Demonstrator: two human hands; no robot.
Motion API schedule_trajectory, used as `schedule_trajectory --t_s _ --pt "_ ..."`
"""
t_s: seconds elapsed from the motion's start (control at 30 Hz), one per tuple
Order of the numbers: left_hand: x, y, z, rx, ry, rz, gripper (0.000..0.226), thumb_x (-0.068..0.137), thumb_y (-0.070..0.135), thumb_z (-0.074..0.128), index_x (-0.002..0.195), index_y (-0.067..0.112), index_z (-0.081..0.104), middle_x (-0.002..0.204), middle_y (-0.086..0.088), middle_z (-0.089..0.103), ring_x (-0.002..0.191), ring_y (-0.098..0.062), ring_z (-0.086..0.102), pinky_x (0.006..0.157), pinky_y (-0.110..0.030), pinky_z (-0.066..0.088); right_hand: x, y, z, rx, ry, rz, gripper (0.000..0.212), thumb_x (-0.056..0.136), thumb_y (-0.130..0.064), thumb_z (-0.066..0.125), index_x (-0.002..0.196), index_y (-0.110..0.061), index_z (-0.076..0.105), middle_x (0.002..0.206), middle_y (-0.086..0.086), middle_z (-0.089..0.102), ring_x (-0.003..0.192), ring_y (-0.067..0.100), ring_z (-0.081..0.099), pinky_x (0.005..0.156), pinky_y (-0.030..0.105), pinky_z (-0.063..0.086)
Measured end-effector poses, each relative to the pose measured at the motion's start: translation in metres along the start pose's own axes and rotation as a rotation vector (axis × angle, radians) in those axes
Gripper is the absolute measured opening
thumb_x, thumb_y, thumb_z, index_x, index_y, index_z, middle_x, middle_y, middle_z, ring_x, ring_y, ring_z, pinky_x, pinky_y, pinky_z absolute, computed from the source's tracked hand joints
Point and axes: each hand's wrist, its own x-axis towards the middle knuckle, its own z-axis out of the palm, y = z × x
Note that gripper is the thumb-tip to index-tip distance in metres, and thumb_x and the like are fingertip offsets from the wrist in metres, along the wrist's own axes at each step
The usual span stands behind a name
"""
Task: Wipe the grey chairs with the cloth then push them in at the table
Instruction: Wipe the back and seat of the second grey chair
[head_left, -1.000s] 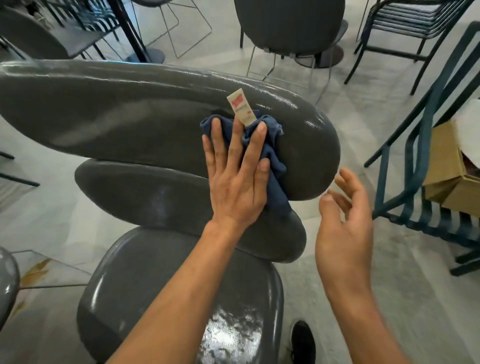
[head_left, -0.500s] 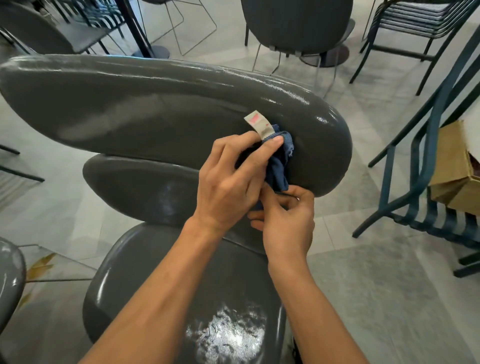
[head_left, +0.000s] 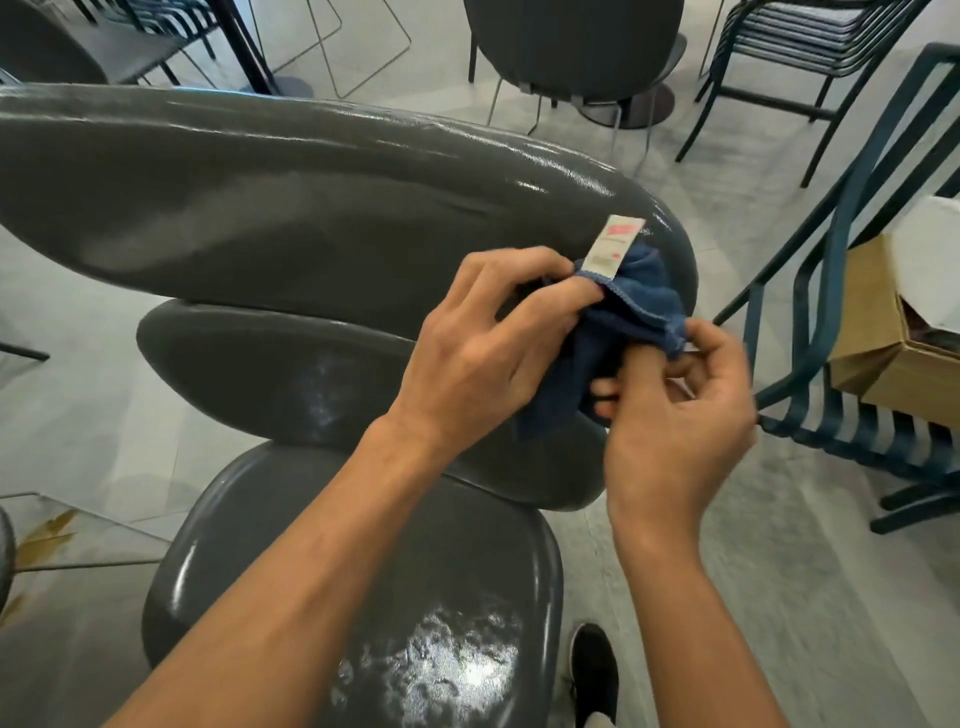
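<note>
A stack of glossy grey chairs (head_left: 291, 218) fills the left and middle of the view, backrests on top of each other and a wet-looking seat (head_left: 415, 597) below. A blue cloth (head_left: 631, 317) with a white label sits against the right end of the top backrest. My left hand (head_left: 483, 353) grips the cloth's upper part near the label. My right hand (head_left: 675, 410) pinches the cloth's lower right edge, fingers curled into its folds.
A teal metal chair (head_left: 831, 291) stands close on the right, with a cardboard box (head_left: 883, 332) on it. Another grey chair (head_left: 571, 47) and dark slatted chairs (head_left: 810, 36) stand behind, beside a table pole (head_left: 244, 47). My black shoe (head_left: 592, 670) is on the floor.
My left hand went from pressing the cloth flat on the backrest to gripping it. My right hand came in from the right and took hold of the cloth's lower edge.
</note>
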Motion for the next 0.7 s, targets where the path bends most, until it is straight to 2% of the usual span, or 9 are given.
schedule_trajectory --t_s 0.1,0.17,0.2,0.27,0.37,0.5,0.6,0.7 --pt "0.007 -0.013 -0.003 0.089 0.038 -0.012 0.022 0.098 0.010 0.069 0.118 0.007 0.076 0.124 -0.019 0.065 0.117 -0.038 0.058 0.105 -0.044 0.047 0.007 -0.001 0.001 -0.004 0.120 -0.129 0.013 0.096 -0.023 0.066 0.107 -0.022 0.058 0.087 -0.013 0.064 0.078 0.009 0.065 0.070 0.030 0.059" --pt "0.009 -0.020 -0.005 0.157 0.065 -0.030 0.026 0.098 0.021 0.071 0.120 0.009 0.075 0.130 -0.018 0.063 0.124 -0.039 0.056 0.106 -0.049 0.046 0.005 0.002 0.005 -0.040 0.156 -0.207 0.017 0.098 -0.020 0.063 0.113 -0.017 0.056 0.099 -0.006 0.061 0.085 0.003 0.058 0.075 0.021 0.052" --pt "0.009 -0.023 -0.006 0.184 0.078 -0.043 0.028 0.098 0.026 0.072 0.121 0.010 0.074 0.133 -0.017 0.062 0.127 -0.040 0.054 0.106 -0.051 0.045 0.003 0.003 0.007 -0.052 0.164 -0.239 0.018 0.099 -0.018 0.062 0.115 -0.015 0.056 0.103 -0.002 0.060 0.089 0.002 0.057 0.077 0.022 0.051" --pt "0.010 -0.032 -0.007 0.221 0.111 -0.087 0.034 0.098 0.033 0.071 0.124 0.012 0.073 0.137 -0.017 0.060 0.133 -0.040 0.049 0.109 -0.052 0.042 -0.001 0.008 0.008 -0.055 0.174 -0.296 0.020 0.099 -0.011 0.061 0.118 -0.007 0.056 0.110 0.007 0.059 0.097 0.009 0.058 0.085 0.028 0.052" --pt "0.010 -0.052 -0.013 0.260 0.156 -0.197 0.037 0.104 0.031 0.062 0.135 0.012 0.065 0.146 -0.017 0.053 0.142 -0.040 0.041 0.116 -0.052 0.035 0.003 0.013 0.013 -0.061 0.164 -0.402 0.023 0.100 -0.004 0.058 0.119 0.009 0.055 0.114 0.020 0.056 0.107 0.026 0.058 0.096 0.031 0.049" --pt "0.006 -0.065 -0.012 0.300 0.142 -0.284 0.043 0.108 0.030 0.054 0.148 0.014 0.052 0.157 -0.016 0.041 0.150 -0.039 0.030 0.121 -0.052 0.028 0.015 0.013 0.033 -0.129 0.057 -0.492 0.033 0.101 -0.005 0.054 0.129 0.011 0.051 0.129 0.030 0.049 0.126 0.033 0.051 0.109 0.028 0.040" --pt "-0.003 -0.066 -0.007 0.297 0.107 -0.294 0.048 0.108 0.031 0.054 0.152 0.013 0.045 0.161 -0.018 0.035 0.153 -0.043 0.024 0.120 -0.057 0.026 0.033 0.010 0.041 -0.126 0.033 -0.540 0.035 0.103 -0.007 0.050 0.135 0.008 0.049 0.131 0.021 0.053 0.125 0.023 0.054 0.106 0.019 0.039" --pt "-0.014 -0.070 -0.005 0.284 0.102 -0.328 0.051 0.108 0.029 0.054 0.154 0.011 0.041 0.163 -0.022 0.031 0.153 -0.046 0.020 0.120 -0.060 0.024 0.052 0.000 0.046 -0.139 0.062 -0.601 0.035 0.105 -0.018 0.050 0.133 0.002 0.055 0.122 0.003 0.063 0.110 0.012 0.063 0.088 0.014 0.047"
